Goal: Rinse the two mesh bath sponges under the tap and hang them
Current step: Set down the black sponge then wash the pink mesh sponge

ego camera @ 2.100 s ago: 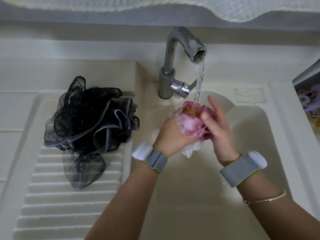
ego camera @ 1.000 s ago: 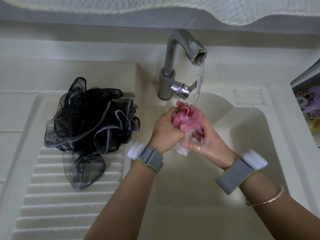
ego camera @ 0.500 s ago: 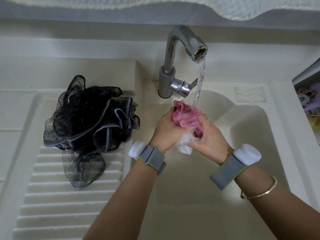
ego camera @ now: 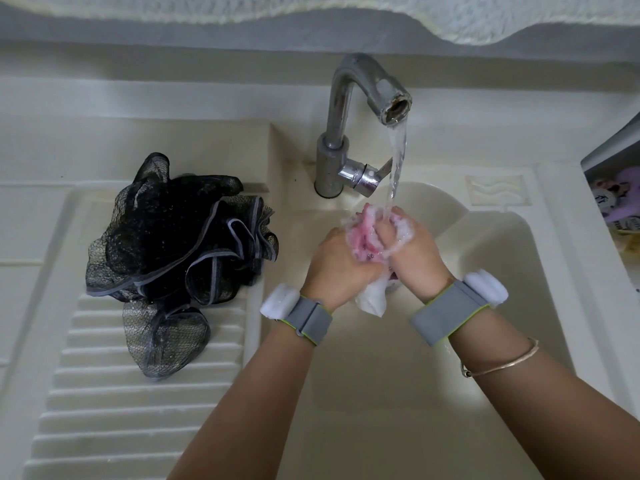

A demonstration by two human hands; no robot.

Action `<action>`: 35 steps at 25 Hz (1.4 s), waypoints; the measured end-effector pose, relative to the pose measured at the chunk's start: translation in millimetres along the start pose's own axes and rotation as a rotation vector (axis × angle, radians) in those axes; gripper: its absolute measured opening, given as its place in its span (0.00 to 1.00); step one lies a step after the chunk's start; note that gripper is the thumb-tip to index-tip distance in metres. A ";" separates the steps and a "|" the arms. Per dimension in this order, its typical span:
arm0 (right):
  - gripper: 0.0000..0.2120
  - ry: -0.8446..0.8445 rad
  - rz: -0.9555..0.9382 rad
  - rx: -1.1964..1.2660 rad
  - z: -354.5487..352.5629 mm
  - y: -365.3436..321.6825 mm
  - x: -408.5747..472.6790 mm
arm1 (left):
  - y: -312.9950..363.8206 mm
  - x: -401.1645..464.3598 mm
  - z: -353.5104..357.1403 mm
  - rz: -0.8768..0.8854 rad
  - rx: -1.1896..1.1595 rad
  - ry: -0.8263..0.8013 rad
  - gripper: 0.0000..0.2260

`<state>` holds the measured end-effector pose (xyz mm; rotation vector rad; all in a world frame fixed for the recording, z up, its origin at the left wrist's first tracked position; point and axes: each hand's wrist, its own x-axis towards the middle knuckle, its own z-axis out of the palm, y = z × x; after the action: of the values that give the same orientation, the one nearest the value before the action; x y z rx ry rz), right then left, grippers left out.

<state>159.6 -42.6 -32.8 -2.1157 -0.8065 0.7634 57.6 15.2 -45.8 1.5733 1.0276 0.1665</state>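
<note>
Crowding ribbed washboard: black mesh sponge.

Cream washboard with raised ribs, moulded on the left beside the basin. Small wave emblem pressed into the ledge right of the basin's back edge. Pale fluffy cloth hanging along the top, wavy lower edge over a grey wall. Grey box at the far right edge, only partly in view, with a purple toy inside; details too blurred to tell. Grey straps with white pads on both wrists; thin bangle on the right forearm.
</note>
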 end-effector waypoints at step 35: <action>0.20 0.063 -0.083 0.144 -0.5 -16.5 -28.0 | 8.9 -10.2 10.3 0.267 0.032 0.015 0.16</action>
<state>137.4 -54.6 -12.3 -1.9566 -0.7775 0.6871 62.3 1.4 -37.0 1.7369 0.8320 0.3464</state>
